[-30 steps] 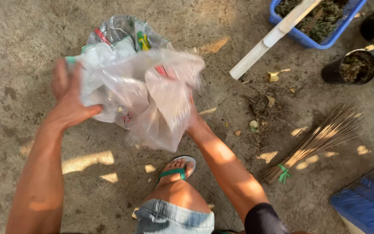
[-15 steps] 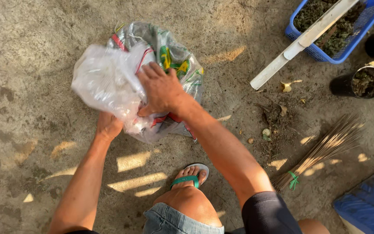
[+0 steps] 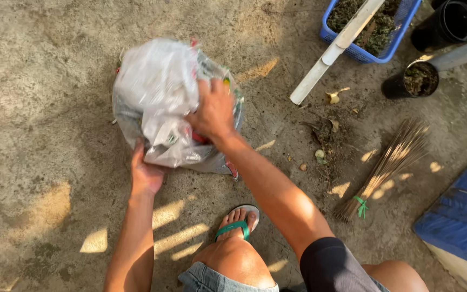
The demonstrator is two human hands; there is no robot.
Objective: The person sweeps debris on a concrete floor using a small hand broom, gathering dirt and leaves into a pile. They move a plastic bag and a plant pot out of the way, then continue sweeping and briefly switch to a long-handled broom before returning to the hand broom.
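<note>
A bulging clear plastic bag (image 3: 158,92) stuffed with crumpled plastic and coloured wrappers sits on the concrete ground in front of me. My right hand (image 3: 212,111) presses down on its top right side, fingers curled into the plastic. My left hand (image 3: 146,174) grips the bag's lower edge from underneath, near me. My foot in a green-strapped sandal (image 3: 236,223) rests just below the bag.
A twig broom (image 3: 390,162) tied with green string lies to the right beside scattered leaf litter (image 3: 325,140). At the top right stand a blue crate (image 3: 371,24) of dry debris with a white pipe (image 3: 333,51) across it, and black pots (image 3: 414,81). A blue sheet (image 3: 460,211) lies at the right edge.
My right hand came from under the bag onto its top and now pushes down. My left hand slid from the bag's side to its lower edge. The bag looks more bunched.
</note>
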